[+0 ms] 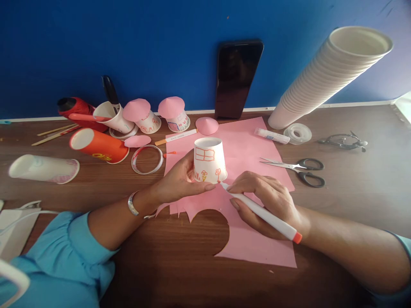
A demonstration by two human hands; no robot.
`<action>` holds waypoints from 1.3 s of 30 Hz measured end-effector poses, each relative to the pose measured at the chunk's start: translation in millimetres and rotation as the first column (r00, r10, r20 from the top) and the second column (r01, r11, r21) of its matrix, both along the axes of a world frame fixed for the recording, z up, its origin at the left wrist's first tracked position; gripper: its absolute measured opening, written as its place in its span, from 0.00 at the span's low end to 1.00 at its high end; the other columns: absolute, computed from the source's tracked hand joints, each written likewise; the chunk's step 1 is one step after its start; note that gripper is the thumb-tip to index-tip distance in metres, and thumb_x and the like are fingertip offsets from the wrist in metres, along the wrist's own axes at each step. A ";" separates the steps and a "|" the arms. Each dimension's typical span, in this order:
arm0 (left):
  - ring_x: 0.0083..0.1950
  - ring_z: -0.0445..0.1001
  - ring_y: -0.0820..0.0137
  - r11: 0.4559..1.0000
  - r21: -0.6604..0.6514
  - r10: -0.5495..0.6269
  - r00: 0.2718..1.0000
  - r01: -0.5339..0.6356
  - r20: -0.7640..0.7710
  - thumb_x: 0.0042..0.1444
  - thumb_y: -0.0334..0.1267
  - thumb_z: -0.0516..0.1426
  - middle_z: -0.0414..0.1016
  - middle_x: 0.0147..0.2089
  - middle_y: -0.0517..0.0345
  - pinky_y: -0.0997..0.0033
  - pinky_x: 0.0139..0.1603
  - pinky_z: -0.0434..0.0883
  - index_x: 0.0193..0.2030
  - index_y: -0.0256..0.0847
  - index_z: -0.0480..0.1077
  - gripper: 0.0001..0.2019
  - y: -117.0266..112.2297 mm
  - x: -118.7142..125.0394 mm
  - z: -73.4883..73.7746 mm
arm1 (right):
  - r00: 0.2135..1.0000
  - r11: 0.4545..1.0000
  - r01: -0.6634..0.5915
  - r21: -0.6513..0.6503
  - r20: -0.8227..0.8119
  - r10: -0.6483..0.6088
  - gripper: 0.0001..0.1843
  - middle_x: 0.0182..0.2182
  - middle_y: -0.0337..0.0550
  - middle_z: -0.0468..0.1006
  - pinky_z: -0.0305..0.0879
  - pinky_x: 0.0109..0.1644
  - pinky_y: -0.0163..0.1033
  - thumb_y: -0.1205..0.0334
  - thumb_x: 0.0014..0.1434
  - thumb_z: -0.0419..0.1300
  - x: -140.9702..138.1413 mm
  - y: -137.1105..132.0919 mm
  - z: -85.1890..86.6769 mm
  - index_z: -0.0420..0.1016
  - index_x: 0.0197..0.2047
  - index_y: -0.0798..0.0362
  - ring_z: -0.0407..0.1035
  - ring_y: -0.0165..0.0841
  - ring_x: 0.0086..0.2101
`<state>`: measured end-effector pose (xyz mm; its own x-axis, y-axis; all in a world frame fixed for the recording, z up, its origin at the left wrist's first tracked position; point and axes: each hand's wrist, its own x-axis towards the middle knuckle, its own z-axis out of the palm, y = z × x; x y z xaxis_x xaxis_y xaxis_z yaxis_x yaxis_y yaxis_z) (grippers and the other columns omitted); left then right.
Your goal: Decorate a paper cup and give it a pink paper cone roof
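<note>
A pink paper sheet (250, 145) is lying on the worktop (353, 205) beneath both hands. The left hand (180, 182) is closing its fingers around an upturned paper cup (209, 160). The right hand (266, 201) is pinching a white marker (266, 217) in its fingers, tip touching the cup's lower rim just ahead of those fingers. Well beyond the left fingers, a tilted white cup (117, 119) is holding a black-handled tool (109, 90).

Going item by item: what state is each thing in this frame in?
left hand: gripping paper cup.
paper cup: upside down on pink paper, window and flowers drawn.
right hand: holding marker.
marker: uncapped, tip at cup's rim.
pink paper: flat, round piece cut out.
scissors: flat, almost shut.
phone: upright, screen dark.
orange cup: on its side.
cup stack: tipped sideways.
</note>
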<state>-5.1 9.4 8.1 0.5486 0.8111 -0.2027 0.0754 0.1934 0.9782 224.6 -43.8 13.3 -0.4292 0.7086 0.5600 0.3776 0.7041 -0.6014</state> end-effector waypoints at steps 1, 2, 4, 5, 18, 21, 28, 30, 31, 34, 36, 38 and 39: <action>0.57 0.77 0.56 1.000 0.001 -0.001 1.000 0.001 -0.002 0.51 0.41 0.72 0.78 0.55 0.49 0.55 0.55 0.75 0.55 0.43 0.67 0.28 0.1 -0.3 -0.1 | 1.000 1.000 -0.003 0.002 0.000 0.003 0.06 0.29 0.40 0.79 0.71 0.29 0.37 0.70 0.65 0.58 0.1 0.1 0.1 0.69 0.45 0.52 0.75 0.33 0.28; 0.57 0.77 0.55 1.000 0.000 -0.001 1.000 0.001 -0.001 0.51 0.41 0.72 0.78 0.55 0.48 0.55 0.56 0.75 0.56 0.43 0.67 0.28 0.1 -0.6 -0.2 | 1.000 1.000 -0.004 0.004 -0.001 0.004 0.06 0.29 0.40 0.79 0.71 0.29 0.37 0.70 0.65 0.58 0.1 0.2 0.3 0.69 0.45 0.52 0.75 0.33 0.28; 0.59 0.76 0.54 1.000 -0.005 -0.001 1.000 0.001 0.006 0.51 0.41 0.72 0.78 0.56 0.48 0.54 0.57 0.75 0.56 0.43 0.67 0.29 -0.1 -1.0 -0.6 | 1.000 1.000 -0.001 0.011 -0.011 0.002 0.07 0.30 0.40 0.79 0.72 0.29 0.37 0.70 0.65 0.58 0.3 0.6 0.8 0.70 0.45 0.52 0.75 0.33 0.28; 0.59 0.76 0.54 1.000 -0.010 -0.001 1.000 0.001 0.013 0.51 0.41 0.72 0.78 0.57 0.48 0.54 0.57 0.75 0.57 0.43 0.67 0.29 -0.4 -1.0 -0.7 | 1.000 1.000 0.001 0.016 -0.018 -0.001 0.08 0.30 0.40 0.79 0.72 0.29 0.37 0.70 0.64 0.58 0.5 0.9 1.1 0.70 0.46 0.51 0.75 0.33 0.28; 0.61 0.76 0.53 0.999 -0.045 0.009 0.999 -0.007 0.032 0.49 0.40 0.72 0.78 0.58 0.47 0.51 0.60 0.74 0.58 0.43 0.67 0.30 -0.5 0.3 1.1 | 0.999 0.999 0.027 0.044 -0.036 -0.025 0.08 0.31 0.42 0.79 0.75 0.31 0.38 0.70 0.64 0.60 1.8 3.3 0.1 0.71 0.46 0.52 0.77 0.33 0.30; 0.60 0.77 0.53 0.999 -0.039 0.012 1.000 -0.010 0.027 0.50 0.40 0.71 0.78 0.58 0.47 0.51 0.59 0.74 0.58 0.43 0.67 0.30 -0.7 0.3 1.5 | 0.999 0.999 0.025 0.038 -0.035 -0.024 0.08 0.31 0.41 0.79 0.75 0.31 0.38 0.70 0.64 0.60 2.1 3.1 0.4 0.71 0.47 0.52 0.77 0.34 0.30; 0.60 0.77 0.55 0.999 -0.034 0.001 0.999 0.001 0.051 0.50 0.40 0.72 0.78 0.58 0.47 0.54 0.58 0.75 0.56 0.43 0.67 0.28 -0.5 0.8 1.4 | 1.000 0.999 0.006 0.038 -0.019 -0.005 0.08 0.30 0.40 0.79 0.73 0.30 0.38 0.70 0.65 0.59 2.1 2.5 0.3 0.70 0.47 0.51 0.76 0.33 0.29; 0.60 0.77 0.55 0.999 -0.036 0.000 0.999 0.002 0.049 0.51 0.40 0.71 0.78 0.58 0.47 0.54 0.58 0.75 0.56 0.43 0.67 0.28 -0.3 0.7 0.9 | 1.000 0.999 0.000 0.041 -0.020 0.001 0.08 0.31 0.41 0.79 0.73 0.29 0.37 0.71 0.64 0.59 1.5 2.4 0.2 0.69 0.46 0.51 0.76 0.33 0.29; 0.60 0.77 0.54 0.999 -0.038 0.000 0.999 0.001 0.044 0.51 0.40 0.71 0.78 0.58 0.47 0.54 0.58 0.75 0.56 0.43 0.67 0.28 -0.3 0.6 0.8 | 1.000 0.999 -0.002 0.041 -0.019 0.002 0.08 0.31 0.41 0.79 0.73 0.29 0.37 0.71 0.64 0.59 1.2 2.4 0.1 0.69 0.46 0.52 0.76 0.33 0.29; 0.61 0.76 0.54 0.999 -0.044 0.005 0.999 -0.004 0.035 0.50 0.39 0.72 0.78 0.59 0.47 0.54 0.59 0.74 0.57 0.43 0.67 0.30 -0.3 -0.1 1.0 | 1.000 0.999 -0.003 0.046 -0.021 0.004 0.07 0.30 0.41 0.79 0.72 0.29 0.37 0.71 0.64 0.59 0.7 2.4 -0.2 0.69 0.45 0.52 0.75 0.33 0.29; 0.62 0.75 0.53 0.999 -0.051 0.010 0.999 -0.008 0.038 0.49 0.38 0.72 0.77 0.59 0.47 0.54 0.59 0.74 0.58 0.43 0.66 0.31 -0.2 -0.6 1.1 | 1.000 0.999 -0.004 0.050 -0.022 0.005 0.07 0.30 0.42 0.79 0.72 0.29 0.37 0.71 0.64 0.59 0.9 2.5 -0.4 0.70 0.45 0.53 0.75 0.33 0.29; 0.63 0.74 0.52 0.998 -0.056 0.011 0.999 -0.009 0.038 0.49 0.39 0.72 0.77 0.61 0.47 0.54 0.59 0.73 0.58 0.43 0.66 0.31 -0.1 -0.9 0.7 | 1.000 0.999 -0.004 0.051 -0.026 0.006 0.07 0.30 0.42 0.79 0.72 0.30 0.36 0.71 0.64 0.59 1.4 2.7 -0.6 0.70 0.45 0.53 0.76 0.32 0.29; 0.64 0.74 0.52 0.998 -0.056 0.010 0.999 -0.008 0.039 0.49 0.39 0.72 0.76 0.61 0.47 0.54 0.59 0.73 0.58 0.43 0.66 0.31 0.0 -1.0 0.3 | 1.000 0.999 -0.005 0.049 -0.023 0.006 0.07 0.30 0.42 0.79 0.72 0.30 0.36 0.71 0.64 0.59 1.6 2.8 -0.8 0.70 0.45 0.53 0.76 0.32 0.29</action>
